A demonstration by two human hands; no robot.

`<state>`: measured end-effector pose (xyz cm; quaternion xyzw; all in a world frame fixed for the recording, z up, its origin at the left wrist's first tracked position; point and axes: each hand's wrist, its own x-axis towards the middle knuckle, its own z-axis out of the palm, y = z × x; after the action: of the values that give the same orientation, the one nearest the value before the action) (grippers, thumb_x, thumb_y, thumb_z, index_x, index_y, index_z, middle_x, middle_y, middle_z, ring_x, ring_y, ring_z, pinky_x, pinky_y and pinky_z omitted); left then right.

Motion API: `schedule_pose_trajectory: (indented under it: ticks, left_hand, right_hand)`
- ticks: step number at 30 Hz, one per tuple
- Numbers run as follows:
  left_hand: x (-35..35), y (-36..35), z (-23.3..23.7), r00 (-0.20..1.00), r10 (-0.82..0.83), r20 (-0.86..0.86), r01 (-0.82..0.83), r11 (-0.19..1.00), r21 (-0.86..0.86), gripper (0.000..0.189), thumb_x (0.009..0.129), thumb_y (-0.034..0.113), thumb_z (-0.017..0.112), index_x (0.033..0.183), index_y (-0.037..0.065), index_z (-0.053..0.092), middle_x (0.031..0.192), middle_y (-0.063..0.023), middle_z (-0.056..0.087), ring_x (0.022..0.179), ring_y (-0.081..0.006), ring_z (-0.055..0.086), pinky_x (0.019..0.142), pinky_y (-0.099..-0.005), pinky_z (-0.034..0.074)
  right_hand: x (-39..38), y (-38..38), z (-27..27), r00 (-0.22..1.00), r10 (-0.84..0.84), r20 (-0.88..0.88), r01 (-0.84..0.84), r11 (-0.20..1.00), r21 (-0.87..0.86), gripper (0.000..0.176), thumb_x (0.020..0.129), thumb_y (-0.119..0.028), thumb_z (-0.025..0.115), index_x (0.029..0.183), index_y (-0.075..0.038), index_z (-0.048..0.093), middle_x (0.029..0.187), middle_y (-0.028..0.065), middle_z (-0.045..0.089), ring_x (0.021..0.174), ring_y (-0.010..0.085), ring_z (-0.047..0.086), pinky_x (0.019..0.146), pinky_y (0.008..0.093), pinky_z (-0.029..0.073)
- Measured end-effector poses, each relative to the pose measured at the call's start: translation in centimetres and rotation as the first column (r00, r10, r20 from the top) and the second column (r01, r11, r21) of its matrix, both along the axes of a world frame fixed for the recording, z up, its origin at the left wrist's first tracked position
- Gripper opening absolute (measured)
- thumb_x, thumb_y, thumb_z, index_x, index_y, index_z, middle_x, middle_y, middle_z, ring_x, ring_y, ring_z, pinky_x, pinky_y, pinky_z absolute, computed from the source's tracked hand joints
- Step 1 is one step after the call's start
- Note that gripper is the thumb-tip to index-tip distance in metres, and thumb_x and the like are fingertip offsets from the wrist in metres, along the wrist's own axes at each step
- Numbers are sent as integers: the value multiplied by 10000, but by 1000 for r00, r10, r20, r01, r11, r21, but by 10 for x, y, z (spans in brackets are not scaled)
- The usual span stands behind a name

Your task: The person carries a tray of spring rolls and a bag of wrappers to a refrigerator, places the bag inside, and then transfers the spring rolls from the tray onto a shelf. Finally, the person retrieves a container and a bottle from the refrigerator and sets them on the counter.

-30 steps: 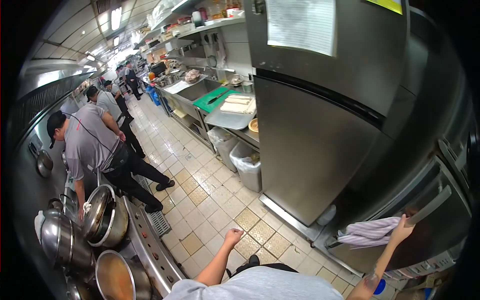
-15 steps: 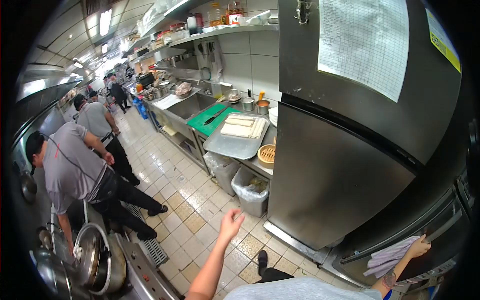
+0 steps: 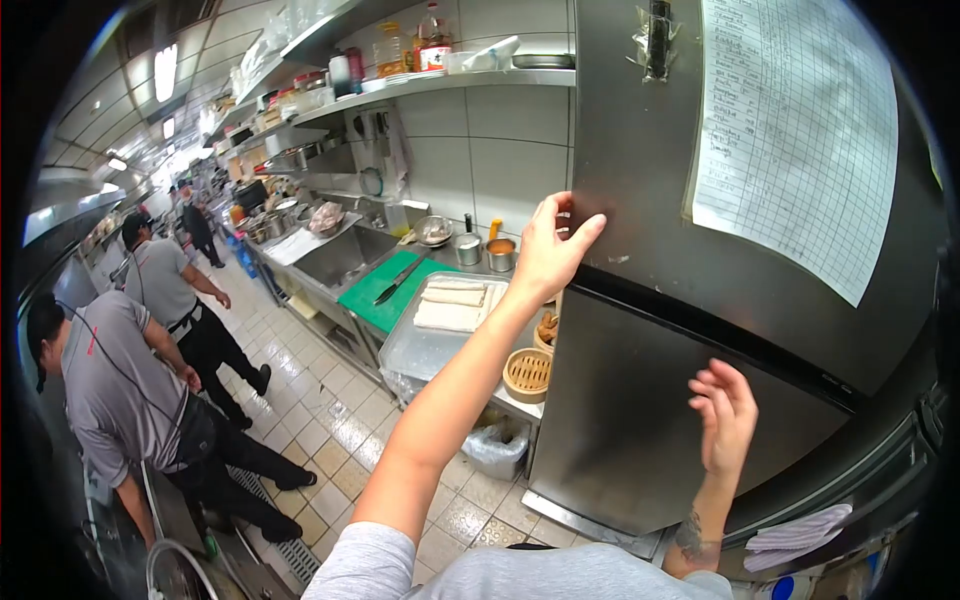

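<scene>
My left hand [image 3: 556,248] is raised at the left edge of the upper door of a dark steel refrigerator [image 3: 640,410], near the door's bottom corner. Its fingers are bent and the thumb is spread away from them, with nothing held between. In front of the lower door hovers my right hand [image 3: 725,415], empty, its fingers loosely curled and apart. A gridded paper sheet [image 3: 795,140] hangs on the upper door. The striped towel [image 3: 797,535] hangs low at the right, away from my right hand.
Left of the refrigerator, a counter carries a metal tray [image 3: 410,345] of white rolls, a green cutting board [image 3: 385,295] with tongs, and a bamboo steamer [image 3: 527,374]. Below stands a lined bin [image 3: 497,450]. Two co-workers [image 3: 130,370] are at the left.
My right hand has left the handle by the towel and come up before the refrigerator. My left hand has risen from low over the floor to the upper door's edge. The view has shifted.
</scene>
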<state>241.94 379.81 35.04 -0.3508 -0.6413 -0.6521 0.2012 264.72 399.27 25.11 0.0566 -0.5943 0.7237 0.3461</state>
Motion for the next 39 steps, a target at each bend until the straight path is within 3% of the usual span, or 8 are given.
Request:
schedule_pose_trajectory:
  ticks: [2, 5, 18, 22, 24, 28, 31, 39]
  left_hand:
    - [-13, 7, 14, 994, -99, 53, 97, 995, 39, 532, 818, 299, 694, 1168, -49, 494, 1024, -133, 614, 913, -174, 597, 782, -295, 498]
    - [-28, 11, 31, 928, -347, 136, 328, 934, 144, 559, 795, 357, 723, 1120, -52, 525, 961, -110, 613, 860, -139, 583, 734, -268, 489]
    - [13, -29, 30, 980, -192, -54, 195, 979, 53, 570, 795, 415, 709, 1064, -31, 480, 878, -82, 553, 810, -165, 526, 730, -282, 444]
    - [72, -91, 14, 881, -282, -380, 322, 946, 46, 546, 805, 365, 677, 1108, -48, 487, 914, -145, 537, 832, -277, 526, 765, -350, 430]
    - [80, -116, 5, 677, -479, -558, 504, 855, -123, 501, 797, 383, 664, 1048, -36, 549, 918, -151, 522, 811, -304, 515, 780, -387, 417]
    - [89, -125, -7, 488, -540, -686, 529, 808, -260, 352, 757, 331, 691, 913, 28, 602, 908, -113, 516, 815, -266, 526, 776, -403, 406]
    - [74, -105, -13, 477, -671, -568, 559, 730, -393, 284, 754, 258, 690, 895, 33, 591, 929, -109, 519, 847, -272, 529, 800, -385, 398]
    - [60, -58, -25, 454, -742, -493, 478, 670, -568, 197, 769, 194, 689, 866, 54, 590, 940, -80, 533, 884, -253, 550, 792, -357, 417]
  right_hand:
    - [-27, -30, 26, 951, 296, -86, -307, 934, -181, 413, 931, -163, 519, 1264, 65, 432, 1185, 205, 551, 1089, 267, 571, 847, 308, 495]
    - [-68, -49, 48, 914, 401, -68, -403, 869, -286, 392, 959, -211, 476, 1264, 27, 410, 1247, 201, 513, 1172, 301, 509, 981, 385, 413]
    - [-113, -128, 44, 968, -154, -200, 43, 881, -471, 429, 972, -434, 413, 1219, -86, 453, 1163, 81, 528, 1083, 204, 506, 904, 420, 430]
    - [-36, -140, 19, 947, -200, -251, 92, 918, -386, 448, 971, -450, 398, 1211, -83, 491, 1203, 81, 532, 1070, 211, 516, 880, 420, 435]
    - [-11, -195, 55, 831, -526, -178, 326, 721, -611, 382, 976, -375, 416, 1173, -61, 504, 1127, 76, 552, 989, 201, 543, 861, 321, 442]
    - [72, -173, 25, 602, -785, -146, 233, 348, -908, 370, 969, -322, 397, 1147, -17, 507, 1107, 106, 559, 887, 189, 543, 747, 342, 446]
    - [206, -101, -71, 645, -464, -607, -172, 686, -707, 304, 942, -246, 330, 1008, -6, 505, 862, 87, 509, 662, 155, 447, 521, 303, 357]
    - [266, -89, -21, 638, -367, -677, -100, 832, -545, 257, 893, -275, 429, 849, -36, 512, 674, 27, 432, 531, 126, 376, 478, 253, 307]
